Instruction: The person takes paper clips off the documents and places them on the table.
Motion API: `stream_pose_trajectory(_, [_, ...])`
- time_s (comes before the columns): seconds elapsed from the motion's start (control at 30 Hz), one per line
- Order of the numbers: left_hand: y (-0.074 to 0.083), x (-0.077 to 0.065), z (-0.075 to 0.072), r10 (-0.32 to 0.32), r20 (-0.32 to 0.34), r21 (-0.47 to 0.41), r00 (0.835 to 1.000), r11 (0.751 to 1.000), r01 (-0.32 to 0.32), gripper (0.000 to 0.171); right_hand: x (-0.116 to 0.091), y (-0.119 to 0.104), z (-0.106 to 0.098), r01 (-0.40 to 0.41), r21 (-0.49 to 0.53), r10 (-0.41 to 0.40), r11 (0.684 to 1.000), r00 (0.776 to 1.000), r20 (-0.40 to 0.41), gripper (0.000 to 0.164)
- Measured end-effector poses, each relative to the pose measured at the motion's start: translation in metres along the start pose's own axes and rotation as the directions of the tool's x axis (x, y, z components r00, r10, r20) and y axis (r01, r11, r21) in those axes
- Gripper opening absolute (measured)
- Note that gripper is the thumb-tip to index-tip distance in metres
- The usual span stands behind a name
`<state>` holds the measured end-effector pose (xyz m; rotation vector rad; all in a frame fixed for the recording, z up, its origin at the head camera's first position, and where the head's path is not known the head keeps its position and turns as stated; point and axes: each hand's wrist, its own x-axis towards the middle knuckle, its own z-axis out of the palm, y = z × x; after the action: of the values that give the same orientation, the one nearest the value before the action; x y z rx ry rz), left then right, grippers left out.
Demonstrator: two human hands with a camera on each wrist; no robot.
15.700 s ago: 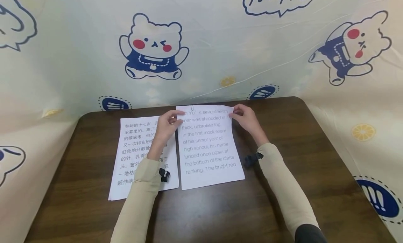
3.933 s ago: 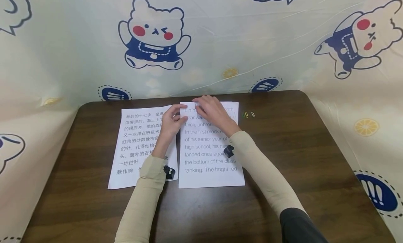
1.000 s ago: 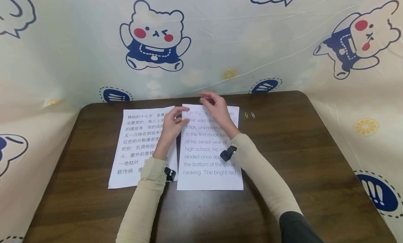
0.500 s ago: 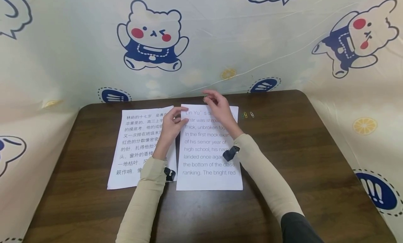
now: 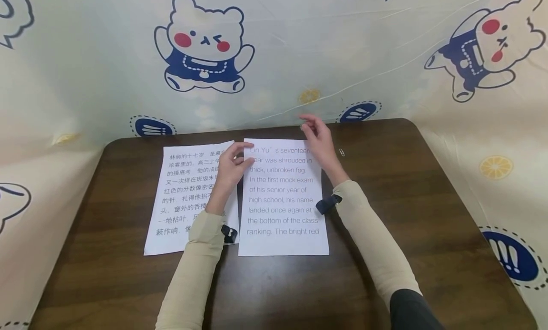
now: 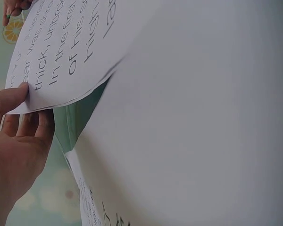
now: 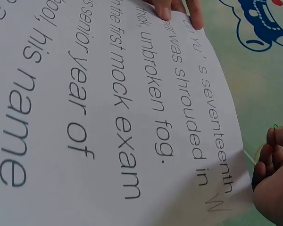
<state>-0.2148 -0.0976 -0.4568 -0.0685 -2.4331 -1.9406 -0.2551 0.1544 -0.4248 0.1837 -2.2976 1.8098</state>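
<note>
My left hand (image 5: 232, 167) pinches the top left corner of a stack of printed English sheets (image 5: 280, 244), thumb on top and fingers beneath. The left wrist view shows this corner lifted, with more than one paper layer at the edge. My right hand (image 5: 323, 142) is at the top right corner of the stack and pinches a small paper clip; its green tip (image 7: 275, 126) shows between thumb and finger in the right wrist view. Most of this clip is hidden by the fingers. A pale paper clip (image 5: 341, 152) lies on the table just right of this hand.
A sheet with Chinese print (image 5: 188, 192) lies to the left, partly under the left forearm. The brown wooden table (image 5: 385, 216) ends at a patterned cloth backdrop (image 5: 278, 59) close behind the hands.
My right hand has moved right along the top edge, holding the clip. The yellow and green clips on the table are now out of sight near it. The clip seen earliest at the sheet's top is gone.
</note>
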Motion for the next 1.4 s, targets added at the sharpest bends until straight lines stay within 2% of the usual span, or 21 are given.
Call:
stream_pose_trajectory(0.3, [0.001,0.001,0.0,-0.012,-0.013,0.001,1.0,1.0,0.012,0.041,0.0,0.014,-0.018,-0.036,-0.007,0.035,0.999,0.998,-0.052,0.033])
stream_pose_trajectory(0.6, [0.001,-0.001,-0.002,-0.019,-0.012,0.004,1.0,1.0,0.019,0.04,-0.005,0.028,-0.045,-0.004,-0.004,0.004,1.0,0.999,-0.048,0.031])
stream_pose_trajectory(1.0, [0.002,0.0,-0.001,-0.026,-0.021,0.03,0.999,0.999,0.027,0.041,-0.015,0.044,-0.087,-0.136,0.027,0.137,0.99,0.988,-0.064,0.031])
stream_pose_trajectory(1.2, [0.002,0.001,0.0,-0.024,-0.021,0.021,0.999,0.999,0.025,0.042,-0.018,0.051,-0.097,-0.167,-0.052,0.164,0.985,0.985,-0.057,0.031])
stream_pose_trajectory(1.4, [0.001,0.003,0.0,-0.03,-0.021,0.004,0.999,1.0,0.03,0.041,-0.019,0.062,-0.103,-0.134,-0.108,0.125,0.985,0.988,-0.088,0.034])
